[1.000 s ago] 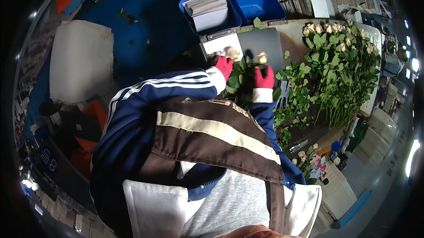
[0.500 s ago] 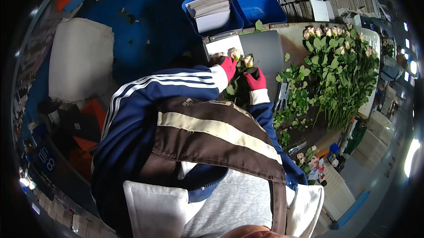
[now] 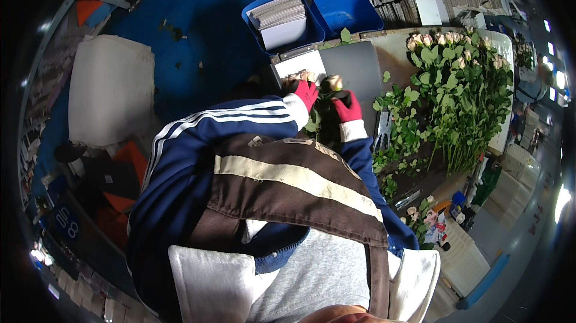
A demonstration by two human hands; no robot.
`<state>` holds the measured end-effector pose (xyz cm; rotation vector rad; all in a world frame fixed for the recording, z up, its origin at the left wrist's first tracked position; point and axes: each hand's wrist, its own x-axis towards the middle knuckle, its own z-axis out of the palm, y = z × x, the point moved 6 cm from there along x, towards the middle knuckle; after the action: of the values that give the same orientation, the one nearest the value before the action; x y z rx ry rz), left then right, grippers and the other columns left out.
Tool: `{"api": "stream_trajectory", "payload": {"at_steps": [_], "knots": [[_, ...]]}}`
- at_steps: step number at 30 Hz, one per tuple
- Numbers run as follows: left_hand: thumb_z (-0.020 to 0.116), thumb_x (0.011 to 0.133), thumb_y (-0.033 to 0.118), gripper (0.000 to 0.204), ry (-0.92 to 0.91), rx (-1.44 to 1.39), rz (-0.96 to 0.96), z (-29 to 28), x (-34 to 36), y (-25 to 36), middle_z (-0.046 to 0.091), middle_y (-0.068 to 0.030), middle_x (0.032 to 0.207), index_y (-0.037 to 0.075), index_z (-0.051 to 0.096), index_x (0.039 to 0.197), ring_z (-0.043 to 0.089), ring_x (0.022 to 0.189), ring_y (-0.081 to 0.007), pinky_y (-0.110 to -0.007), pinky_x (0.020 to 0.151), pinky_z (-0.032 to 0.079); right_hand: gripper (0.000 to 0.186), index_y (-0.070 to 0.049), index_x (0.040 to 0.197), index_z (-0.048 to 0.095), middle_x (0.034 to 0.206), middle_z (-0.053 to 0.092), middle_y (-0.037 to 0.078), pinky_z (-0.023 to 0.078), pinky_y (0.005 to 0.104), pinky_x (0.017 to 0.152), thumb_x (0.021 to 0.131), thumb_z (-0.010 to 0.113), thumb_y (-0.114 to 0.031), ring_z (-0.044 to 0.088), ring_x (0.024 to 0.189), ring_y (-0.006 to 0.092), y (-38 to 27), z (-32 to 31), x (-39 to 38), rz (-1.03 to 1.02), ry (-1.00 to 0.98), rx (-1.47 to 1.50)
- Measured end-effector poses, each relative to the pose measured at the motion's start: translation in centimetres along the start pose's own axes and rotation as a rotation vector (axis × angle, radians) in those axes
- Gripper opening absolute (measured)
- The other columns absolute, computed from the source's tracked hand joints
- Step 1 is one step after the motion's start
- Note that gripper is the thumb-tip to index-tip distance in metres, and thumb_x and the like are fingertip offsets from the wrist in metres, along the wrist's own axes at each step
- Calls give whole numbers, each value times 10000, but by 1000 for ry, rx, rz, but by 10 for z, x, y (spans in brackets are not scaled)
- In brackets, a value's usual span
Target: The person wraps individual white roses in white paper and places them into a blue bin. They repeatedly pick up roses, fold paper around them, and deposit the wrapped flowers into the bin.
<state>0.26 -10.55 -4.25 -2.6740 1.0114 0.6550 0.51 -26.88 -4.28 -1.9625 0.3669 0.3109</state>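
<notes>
your right hand (image 3: pixel 347 106) is pinched on a pale rose (image 3: pixel 333 82) | left hand (image 3: pixel 306 93) at rose heads (image 3: pixel 308 76), can't tell its grip | probably light, bruises easy, hold below petals

The head fisheye looks steeply down past the near chest (image 3: pixel 294 182) to both hands (image 3: pixel 307 92).
</notes>
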Motion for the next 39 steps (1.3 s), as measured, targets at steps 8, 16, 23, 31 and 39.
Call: {"api": "stream_trajectory", "payload": {"at_steps": [8,16,23,31,39], "knots": [[516,870,244,487,8,12,17,-5,1,-1,442,-116,1356,148,491,1346,476,1156,-334,-478,915,403,378,-43,1096,611,1025,624,156,481,393,833,817,701,-282,602,946,309,-61,-15,-20,-295,277,-511],[564,844,239,379,71,128,201,-12,11,2,469,-116,1295,102,655,1185,482,1100,-350,-470,784,427,276,-44,1110,622,1032,631,165,474,390,852,854,634,-149,598,972,350,-33,-18,-12,-236,277,-554],[551,853,257,423,110,217,183,-7,13,2,451,-115,1362,79,628,1228,481,1115,-367,-477,759,432,390,-39,1225,578,1012,572,182,472,414,800,835,568,-24,574,907,365,-76,-81,-41,-235,402,-578],[521,844,222,284,215,152,159,-6,8,4,513,-96,1218,121,697,1042,495,1074,-325,-442,870,407,467,-179,1164,657,878,554,123,484,408,729,716,654,-48,578,810,340,-24,34,4,-285,72,-548],[710,727,461,845,492,-372,258,-53,-28,-28,431,-168,1340,106,365,1412,388,1240,-416,-489,1011,355,374,-131,1067,658,1059,628,173,487,429,884,694,654,-124,591,974,378,5,55,16,-359,-97,-730]]}}
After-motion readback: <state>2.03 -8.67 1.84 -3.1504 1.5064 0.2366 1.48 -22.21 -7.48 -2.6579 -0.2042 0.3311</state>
